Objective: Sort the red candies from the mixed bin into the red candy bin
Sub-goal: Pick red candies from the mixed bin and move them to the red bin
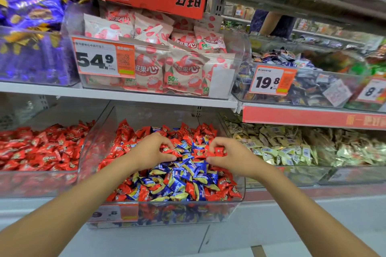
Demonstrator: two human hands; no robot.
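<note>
Red candies [217,151] are pinched in the fingers of both my left hand [150,151] and right hand [228,155] over the mixed bin [94,142], and the red bin [37,173] lies leftward, nearer my left hand.

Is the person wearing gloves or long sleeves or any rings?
No. The left hand and right hand are bare, with no gloves and no rings that can be seen. Both forearms are bare too: no sleeves reach into the picture, and neither wrist shows a watch or a bracelet.
</note>
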